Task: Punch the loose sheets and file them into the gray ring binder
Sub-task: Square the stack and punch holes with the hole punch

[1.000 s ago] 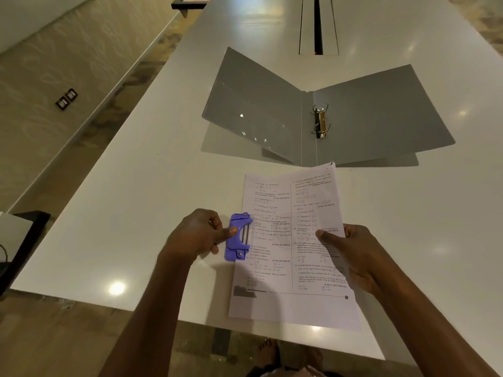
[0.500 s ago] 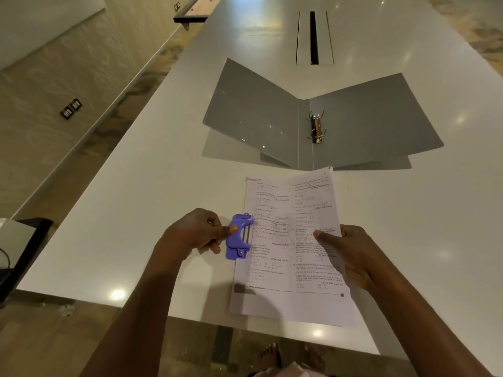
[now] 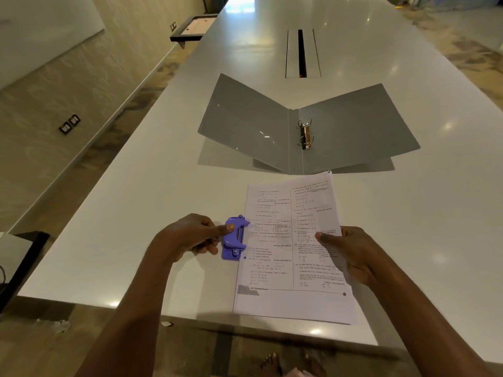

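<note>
The left hand [image 3: 190, 236] is curled round a purple hole punch [image 3: 234, 238], thumb stretched flat across its top and the other fingers tucked against its outer side. The punch sits at the left edge of the loose sheets [image 3: 275, 240], about halfway up the page, its mouth facing the paper. The right hand [image 3: 353, 257] pinches the right edge of the same stack, thumb lying on the printed face and the other fingers hidden beneath. The sheets lie in the lower centre of the frame on the white table [image 3: 130, 227], their bottom edge close to the table's near edge. Just above them, the gray ring binder [image 3: 353, 131] lies open with both covers raised, its metal ring mechanism [image 3: 306, 134] beside the spine. A cable slot [image 3: 300, 53] runs along the tabletop at upper centre.
</note>
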Motion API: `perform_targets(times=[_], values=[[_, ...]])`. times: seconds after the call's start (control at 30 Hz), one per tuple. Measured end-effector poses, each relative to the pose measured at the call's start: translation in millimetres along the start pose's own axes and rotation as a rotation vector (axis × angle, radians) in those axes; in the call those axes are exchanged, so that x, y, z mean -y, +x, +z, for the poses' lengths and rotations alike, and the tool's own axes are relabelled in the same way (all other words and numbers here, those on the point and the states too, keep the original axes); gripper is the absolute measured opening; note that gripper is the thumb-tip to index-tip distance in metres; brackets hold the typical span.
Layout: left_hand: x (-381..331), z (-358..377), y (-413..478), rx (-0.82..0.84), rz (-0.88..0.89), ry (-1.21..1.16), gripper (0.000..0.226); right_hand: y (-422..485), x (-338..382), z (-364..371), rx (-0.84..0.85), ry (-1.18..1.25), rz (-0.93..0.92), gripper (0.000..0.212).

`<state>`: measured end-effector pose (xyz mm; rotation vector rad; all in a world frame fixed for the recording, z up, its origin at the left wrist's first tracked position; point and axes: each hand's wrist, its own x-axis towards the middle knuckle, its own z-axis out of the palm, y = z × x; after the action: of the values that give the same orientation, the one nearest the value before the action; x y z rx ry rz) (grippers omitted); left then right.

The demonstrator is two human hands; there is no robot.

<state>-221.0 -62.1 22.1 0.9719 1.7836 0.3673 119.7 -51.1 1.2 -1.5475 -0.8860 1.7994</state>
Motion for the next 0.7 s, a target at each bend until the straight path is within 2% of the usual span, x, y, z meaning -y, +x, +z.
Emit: perform_targets(times=[0.2,0.37,0.47,0.57,0.7], values=[[1,-2,-6,0.024,0.023,-0.02,0.063,-5,-4,-21,-0.008,0.057,0.003,0.021],[4,-6,-9,0.025,0.049,-0.123,0.09,-9,-10,-45,-0.006,0.078,0.006,0.025],[6,-2,-11,-0.026,0.096,-0.199,0.084,-11,-11,-57,-0.013,0.085,0.002,0.03],[2,12,-12,-0.166,0.173,-0.187,0.068,-17,-10,-67,-0.022,0.087,-0.013,0.029],[-18,42,-21,-0.536,0.401,-0.017,0.041,-25,-7,-80,-0.024,0.096,-0.024,0.029]])
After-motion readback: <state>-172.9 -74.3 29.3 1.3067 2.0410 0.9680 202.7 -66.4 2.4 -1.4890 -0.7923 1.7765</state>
